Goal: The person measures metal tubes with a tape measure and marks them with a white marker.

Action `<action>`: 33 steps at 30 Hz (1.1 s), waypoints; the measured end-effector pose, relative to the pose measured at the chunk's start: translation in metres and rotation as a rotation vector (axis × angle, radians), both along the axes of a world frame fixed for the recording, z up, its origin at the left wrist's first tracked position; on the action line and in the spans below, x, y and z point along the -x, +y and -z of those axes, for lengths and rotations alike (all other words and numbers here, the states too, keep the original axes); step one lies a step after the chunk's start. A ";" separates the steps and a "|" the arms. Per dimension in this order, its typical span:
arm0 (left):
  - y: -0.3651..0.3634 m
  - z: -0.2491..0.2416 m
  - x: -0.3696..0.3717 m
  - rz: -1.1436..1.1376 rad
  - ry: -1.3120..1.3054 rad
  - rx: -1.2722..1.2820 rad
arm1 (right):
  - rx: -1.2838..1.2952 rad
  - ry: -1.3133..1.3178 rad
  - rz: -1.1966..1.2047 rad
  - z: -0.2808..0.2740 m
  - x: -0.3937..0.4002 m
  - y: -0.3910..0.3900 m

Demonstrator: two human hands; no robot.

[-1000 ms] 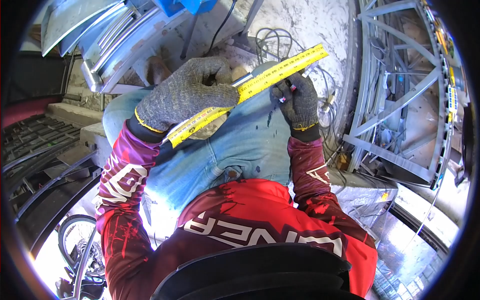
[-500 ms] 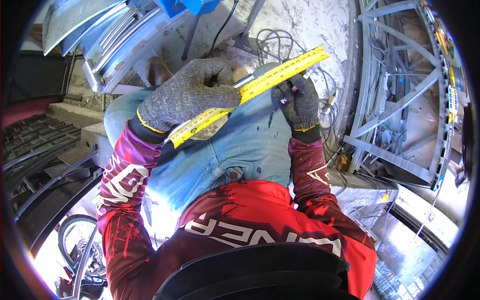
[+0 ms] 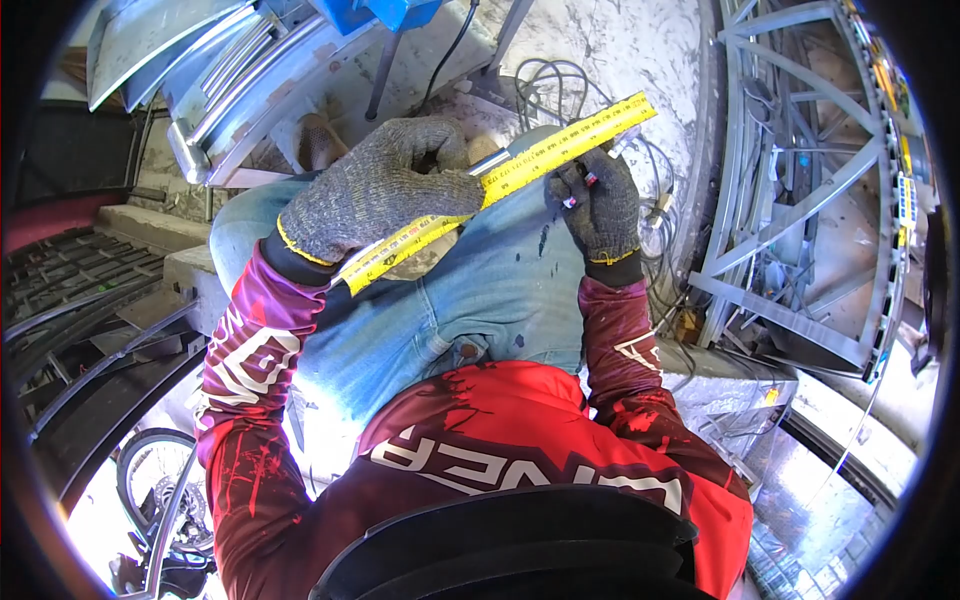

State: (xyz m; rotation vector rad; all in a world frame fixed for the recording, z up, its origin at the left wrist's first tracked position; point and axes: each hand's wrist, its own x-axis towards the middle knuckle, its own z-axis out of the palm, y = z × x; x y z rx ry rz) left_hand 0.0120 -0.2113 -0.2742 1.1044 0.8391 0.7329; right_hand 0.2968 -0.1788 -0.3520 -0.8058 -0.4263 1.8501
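My left hand (image 3: 385,185), in a grey knit glove with a yellow-edged cuff, is closed over a yellow tape measure (image 3: 545,155). The blade runs slantwise across my lap, its markings facing up. A shiny metal bar (image 3: 490,163) shows along the blade's upper edge beside my left fingers; most of it is hidden. Under the blade's right part, my right hand (image 3: 603,205) is closed, also gloved in grey. Small red and white bits show at its fingers, too small to name. My jeans (image 3: 490,290) lie beneath both hands.
A welded metal frame (image 3: 800,190) stands at the right. Black cable (image 3: 555,85) lies coiled on the floor ahead. Metal sheets and bars (image 3: 240,85) rest at upper left, near a blue object (image 3: 400,12) on legs. A wheel (image 3: 165,490) shows at lower left.
Both hands and the tape measure stay almost in place; only a slight shift of the whole view is visible.
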 end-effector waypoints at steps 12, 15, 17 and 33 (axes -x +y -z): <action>0.000 0.002 -0.001 -0.002 0.019 -0.039 | 0.050 -0.047 0.036 -0.002 0.001 -0.001; -0.001 0.001 -0.002 -0.019 0.037 -0.005 | 0.031 -0.016 0.012 0.000 0.000 0.000; 0.000 0.005 -0.001 -0.005 0.010 -0.024 | 0.036 -0.004 0.006 0.000 0.000 0.000; -0.001 -0.004 -0.003 -0.041 0.050 -0.054 | -0.026 0.015 0.015 -0.027 0.018 -0.002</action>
